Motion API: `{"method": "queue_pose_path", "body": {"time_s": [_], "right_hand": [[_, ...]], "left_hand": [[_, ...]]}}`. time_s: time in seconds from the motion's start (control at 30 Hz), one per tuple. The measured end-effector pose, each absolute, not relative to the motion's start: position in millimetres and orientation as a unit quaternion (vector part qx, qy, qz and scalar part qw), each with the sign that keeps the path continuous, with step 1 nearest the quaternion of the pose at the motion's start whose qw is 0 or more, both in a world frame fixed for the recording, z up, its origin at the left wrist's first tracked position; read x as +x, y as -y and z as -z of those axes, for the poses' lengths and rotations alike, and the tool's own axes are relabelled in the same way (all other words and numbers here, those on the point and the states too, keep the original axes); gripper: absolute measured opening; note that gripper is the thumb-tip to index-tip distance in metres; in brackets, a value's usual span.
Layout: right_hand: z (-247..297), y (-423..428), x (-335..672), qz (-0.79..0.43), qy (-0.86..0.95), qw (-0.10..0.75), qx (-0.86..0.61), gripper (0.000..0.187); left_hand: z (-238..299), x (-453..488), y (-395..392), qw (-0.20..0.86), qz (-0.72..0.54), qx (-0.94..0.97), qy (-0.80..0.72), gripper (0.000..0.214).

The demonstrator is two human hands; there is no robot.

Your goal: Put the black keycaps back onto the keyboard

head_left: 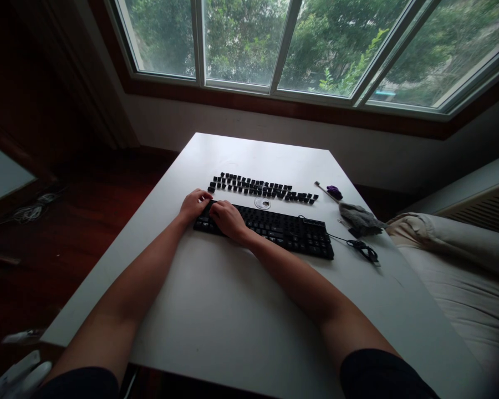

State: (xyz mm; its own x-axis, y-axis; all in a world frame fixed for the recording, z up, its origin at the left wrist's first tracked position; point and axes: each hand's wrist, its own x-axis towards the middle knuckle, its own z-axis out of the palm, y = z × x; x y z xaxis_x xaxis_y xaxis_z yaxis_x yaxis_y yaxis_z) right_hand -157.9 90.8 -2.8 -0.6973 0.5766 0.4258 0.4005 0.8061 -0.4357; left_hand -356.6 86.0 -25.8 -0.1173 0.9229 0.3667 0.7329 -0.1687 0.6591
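A black keyboard (283, 228) lies across the middle of the white table (216, 310). Both hands rest at its left end. My left hand (194, 203) curls over the keyboard's upper left corner, fingers bent down onto it. My right hand (228, 218) lies on the left keys beside it, fingers curled; what they pinch, if anything, is hidden. Behind the keyboard, several loose black keycaps (261, 188) are laid out in two rows.
A small round disc (263, 204) sits between keycaps and keyboard. At the right lie a purple-headed brush (331, 192), a grey cloth (360, 219) and the coiled keyboard cable (363, 249). A beige cushion (453, 249) adjoins the table's right; windows are behind.
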Motion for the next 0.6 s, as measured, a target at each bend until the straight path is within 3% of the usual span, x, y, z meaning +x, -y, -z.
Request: {"method": "queue_pose_path", "body": {"time_s": [0.6], "right_hand": [[5.2,-65.5,-143.5,0.061,0.956,0.242,-0.157,0.024]], "left_hand": [[28.9,-358.1,-87.1,0.116,-0.395,0.656,-0.632,0.02]]}}
